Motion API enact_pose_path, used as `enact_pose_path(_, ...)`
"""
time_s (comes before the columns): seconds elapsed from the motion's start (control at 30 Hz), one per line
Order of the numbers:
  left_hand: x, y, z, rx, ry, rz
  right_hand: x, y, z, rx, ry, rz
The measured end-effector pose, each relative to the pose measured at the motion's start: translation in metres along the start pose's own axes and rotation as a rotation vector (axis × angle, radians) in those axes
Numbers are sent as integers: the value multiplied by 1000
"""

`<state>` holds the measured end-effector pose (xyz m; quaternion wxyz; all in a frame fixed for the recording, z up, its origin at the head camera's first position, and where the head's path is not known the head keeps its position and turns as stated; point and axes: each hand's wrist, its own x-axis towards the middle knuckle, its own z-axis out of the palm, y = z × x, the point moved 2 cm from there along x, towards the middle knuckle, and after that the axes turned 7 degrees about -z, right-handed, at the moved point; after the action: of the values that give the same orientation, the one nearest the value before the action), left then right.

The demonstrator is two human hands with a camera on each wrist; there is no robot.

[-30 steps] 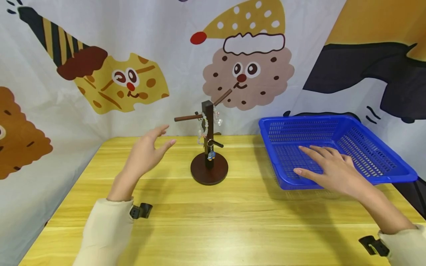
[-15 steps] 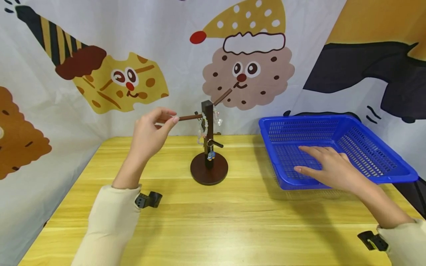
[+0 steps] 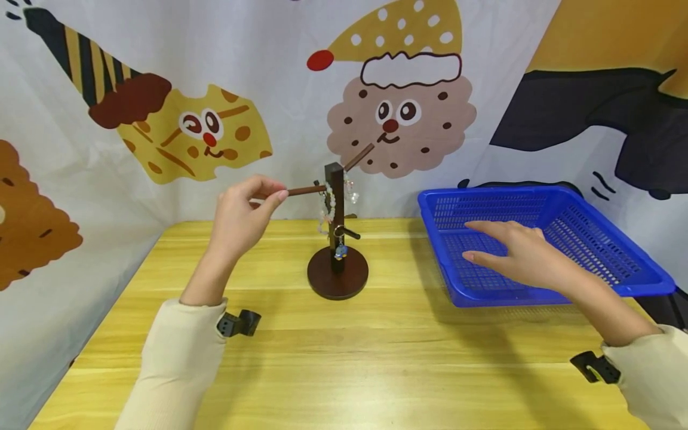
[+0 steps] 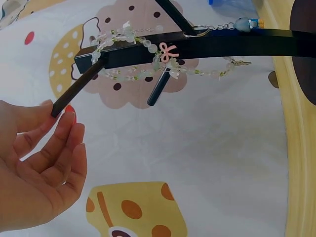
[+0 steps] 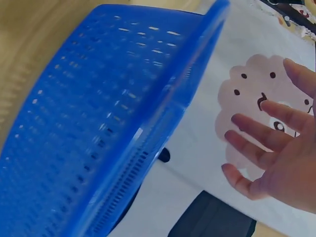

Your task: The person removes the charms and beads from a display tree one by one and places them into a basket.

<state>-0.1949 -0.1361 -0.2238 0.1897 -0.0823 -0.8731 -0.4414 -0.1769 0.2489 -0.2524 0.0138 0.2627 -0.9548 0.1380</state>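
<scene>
The left hand pinches the peg tip; well apart, the empty, spread right hand hovers near the basket rim.

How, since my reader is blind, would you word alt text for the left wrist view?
A left hand pinches the end of a dark peg on a stand that appears sideways. Pale beaded jewelry with a pink bow hangs on it, and a blue-charmed keychain hangs from another peg, before a cartoon-printed cloth.
</scene>
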Motion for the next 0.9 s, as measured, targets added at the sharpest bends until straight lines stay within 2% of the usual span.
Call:
enact_pose_path(0.3,0,-1,1,-20,-10,-21,22,-30,-6,129,-16,-114)
enact_pose_path(0.6,1,-2,2,-41,-14,-32,49,-53,-3,159,-10,-215)
enact_pose_path(0.9,1,-1,2,-35,-11,-27,72,-65,10,253,-50,-243)
